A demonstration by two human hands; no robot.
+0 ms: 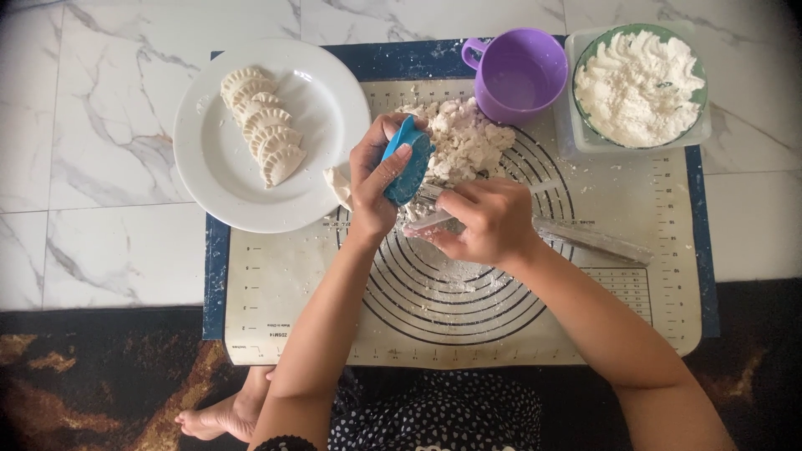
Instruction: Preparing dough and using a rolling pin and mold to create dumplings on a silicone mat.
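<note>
My left hand (373,179) grips a blue folding dumpling press (408,160), held closed above the beige baking mat (635,309). My right hand (484,221) is curled just right of the press, fingers at its lower edge; whether it holds anything I cannot tell. A lump of white dough (468,142) lies behind both hands. A small dough scrap (338,185) sits by my left thumb. A clear rolling pin (593,240) lies on the mat under my right wrist.
A white plate (225,179) at the left carries a row of several shaped dumplings (263,125). A purple cup (522,71) and a bowl of flour (639,83) in a clear tub stand at the back right. Marble floor surrounds the mat; my bare foot (217,418) shows below.
</note>
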